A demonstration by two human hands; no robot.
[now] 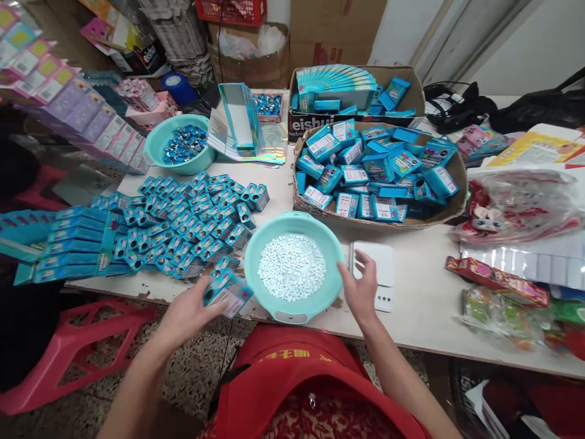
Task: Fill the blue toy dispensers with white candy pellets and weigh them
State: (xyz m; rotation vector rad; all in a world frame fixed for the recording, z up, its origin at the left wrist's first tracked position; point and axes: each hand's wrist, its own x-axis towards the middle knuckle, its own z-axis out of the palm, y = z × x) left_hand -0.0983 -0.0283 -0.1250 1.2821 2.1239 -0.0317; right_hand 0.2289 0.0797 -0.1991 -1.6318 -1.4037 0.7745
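My left hand [194,314] is closed around a small blue box [232,294], left of the turquoise basin [253,235]. That basin holds a heap of small white candies [290,268]. On its other side my right hand [361,285] has its fingers apart, with nothing visible in them. Its fingertips are close to the basin's right rim and in front of a white scale [386,265]. Many small blue boxes [183,219] with round holes in their ends stand packed together on the table, beyond my left hand.
A carton [311,213] heaped with blue boxes stands behind the basin, another carton [356,122] behind it. A second turquoise basin [155,152] holds shiny blue pieces. Plastic-wrapped goods [521,207] lie on the right. A pink stool [73,347] stands at lower left.
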